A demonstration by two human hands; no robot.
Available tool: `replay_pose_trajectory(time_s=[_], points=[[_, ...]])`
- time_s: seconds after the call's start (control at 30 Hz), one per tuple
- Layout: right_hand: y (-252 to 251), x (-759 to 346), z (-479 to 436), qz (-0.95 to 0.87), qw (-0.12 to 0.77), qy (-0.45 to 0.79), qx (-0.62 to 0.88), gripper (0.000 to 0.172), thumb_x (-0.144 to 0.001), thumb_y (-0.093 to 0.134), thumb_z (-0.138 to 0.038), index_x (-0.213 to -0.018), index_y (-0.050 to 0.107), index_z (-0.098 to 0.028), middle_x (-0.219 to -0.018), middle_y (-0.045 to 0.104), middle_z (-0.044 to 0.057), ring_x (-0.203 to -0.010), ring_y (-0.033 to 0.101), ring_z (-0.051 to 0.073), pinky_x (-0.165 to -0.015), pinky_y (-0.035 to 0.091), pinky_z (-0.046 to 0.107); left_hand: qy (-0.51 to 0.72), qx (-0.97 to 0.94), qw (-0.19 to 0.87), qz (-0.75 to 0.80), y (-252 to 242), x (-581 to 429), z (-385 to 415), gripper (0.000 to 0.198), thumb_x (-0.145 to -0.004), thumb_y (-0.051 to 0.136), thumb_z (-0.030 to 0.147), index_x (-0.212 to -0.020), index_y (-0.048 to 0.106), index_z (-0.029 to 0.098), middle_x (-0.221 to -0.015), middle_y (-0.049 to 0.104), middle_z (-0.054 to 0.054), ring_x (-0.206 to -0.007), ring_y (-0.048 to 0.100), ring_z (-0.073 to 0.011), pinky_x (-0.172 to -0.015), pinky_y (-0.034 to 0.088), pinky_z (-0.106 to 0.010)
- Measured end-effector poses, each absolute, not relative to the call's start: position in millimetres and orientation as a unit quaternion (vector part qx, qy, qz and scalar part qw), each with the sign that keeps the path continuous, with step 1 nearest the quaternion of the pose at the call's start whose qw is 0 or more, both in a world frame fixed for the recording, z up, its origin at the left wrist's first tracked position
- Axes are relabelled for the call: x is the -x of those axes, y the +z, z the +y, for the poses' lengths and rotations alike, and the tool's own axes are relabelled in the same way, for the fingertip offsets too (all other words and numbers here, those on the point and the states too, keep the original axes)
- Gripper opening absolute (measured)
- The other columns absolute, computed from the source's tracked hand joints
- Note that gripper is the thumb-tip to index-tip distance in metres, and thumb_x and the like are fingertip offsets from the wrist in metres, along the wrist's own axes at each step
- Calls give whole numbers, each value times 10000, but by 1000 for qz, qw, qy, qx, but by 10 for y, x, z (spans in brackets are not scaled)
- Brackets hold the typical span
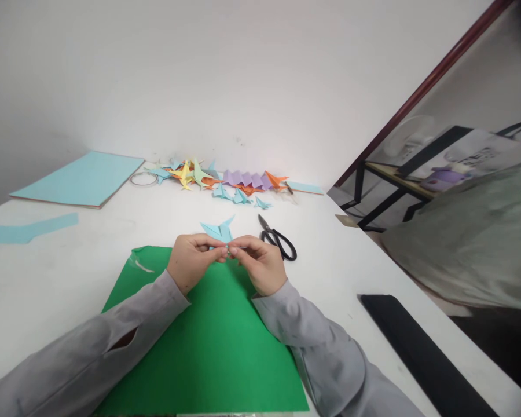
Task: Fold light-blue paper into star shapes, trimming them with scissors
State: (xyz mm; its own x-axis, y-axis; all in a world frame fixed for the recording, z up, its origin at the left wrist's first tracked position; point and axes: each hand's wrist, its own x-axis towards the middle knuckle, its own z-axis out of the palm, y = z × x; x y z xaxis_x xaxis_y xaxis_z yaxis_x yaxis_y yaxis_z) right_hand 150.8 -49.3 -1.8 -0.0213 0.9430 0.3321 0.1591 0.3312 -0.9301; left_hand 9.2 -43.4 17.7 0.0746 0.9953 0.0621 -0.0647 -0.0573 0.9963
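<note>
- Blue folded paper (219,231) is sitting between the hands, over the far edge of a green sheet (200,347).
- Left hand (193,258) is pinching its near end, thumb and fingers pressed together.
- Right hand (261,260) is pinching there too, its fingertips almost meeting the left ones.
- Both arms (330,341) are reaching forward, bent in toward the middle.
- Black scissors (268,227) are lying just beside the right hand.
- Folded paper shapes (197,174) are lying by the wall (243,87), well apart from the hands.
- One black strip (417,347) is lying near the table's (330,260) right edge.
</note>
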Motion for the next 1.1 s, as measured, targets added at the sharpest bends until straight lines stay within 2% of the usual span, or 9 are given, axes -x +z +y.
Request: replay_pose_trajectory(time_s=[0.33,0.5,0.7,0.93,1.1], points=[[-27,-1495,-499,-580,553,407,438,167,-667,669,-312,-747,649,-167,-597,632,18,-536,576,135,-446,447,238,538,-533,491,431,169,-85,-451,36,-562,705,157,-577,673,146,-510,653,-16,-503,616,-145,-525,508,-254],[0,-1480,-499,-562,567,416,436,174,-643,687,-325,-685,632,-165,-589,629,14,-514,564,126,-440,444,237,536,-545,480,430,172,-88,-460,37,-563,704,162,-565,668,153,-507,642,-10,-494,604,-141,-508,491,-250],[41,-1462,-501,-521,573,458,436,268,-560,739,-368,-615,580,-159,-509,610,-7,-435,534,107,-408,439,231,536,-540,482,434,188,-100,-479,43,-556,702,156,-555,659,150,-503,637,-11,-487,596,-140,-498,486,-246],[33,-1471,-484,-506,575,479,428,238,-578,731,-334,-616,573,-162,-508,616,-11,-447,544,106,-400,429,217,534,-531,500,428,180,-92,-464,108,-565,696,154,-665,655,152,-547,655,2,-509,625,-149,-518,510,-250],[36,-1483,-477,-494,579,493,422,233,-570,740,-314,-617,574,-157,-508,623,-9,-466,562,109,-397,427,207,532,-518,508,436,205,-95,-474,53,-573,680,133,-605,637,133,-531,662,-19,-502,631,-150,-524,524,-251]])
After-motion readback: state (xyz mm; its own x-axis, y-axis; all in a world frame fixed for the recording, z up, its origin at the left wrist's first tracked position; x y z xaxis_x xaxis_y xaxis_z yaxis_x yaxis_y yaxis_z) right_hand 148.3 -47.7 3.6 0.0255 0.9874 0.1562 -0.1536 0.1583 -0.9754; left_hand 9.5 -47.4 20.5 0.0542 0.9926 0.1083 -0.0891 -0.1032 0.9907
